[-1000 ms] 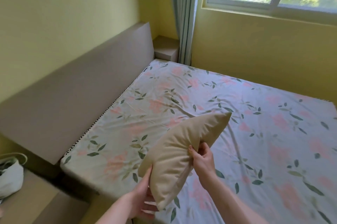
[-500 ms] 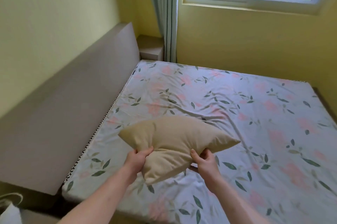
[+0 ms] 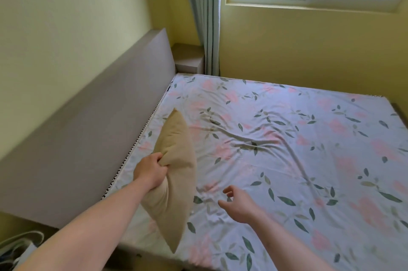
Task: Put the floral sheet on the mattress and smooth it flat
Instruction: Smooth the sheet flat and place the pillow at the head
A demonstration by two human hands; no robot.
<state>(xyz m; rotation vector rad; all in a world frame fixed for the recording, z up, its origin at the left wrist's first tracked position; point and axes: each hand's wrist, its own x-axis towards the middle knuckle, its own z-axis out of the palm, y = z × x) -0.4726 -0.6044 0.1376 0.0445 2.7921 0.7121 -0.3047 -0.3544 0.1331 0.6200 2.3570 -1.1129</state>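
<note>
Left hand [image 3: 150,171] gripped tan pillow [image 3: 174,173] by its edge, held on end near headboard [image 3: 88,138], right hand [image 3: 238,204] empty, fingers spread, floral sheet [image 3: 287,160] covered mattress, creased at centre

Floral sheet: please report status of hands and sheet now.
Left hand gripping tan fabric cushion. Right hand open, empty. Floral sheet covers mattress, wrinkled mid-bed.

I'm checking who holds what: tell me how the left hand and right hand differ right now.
The left hand is closed around an edge of the tan pillow, while the right hand is open and holds nothing. The left hand is near the headboard; the right hand hovers, fingers spread, over the floral sheet. Both are bare and reach out above the bed.
</note>
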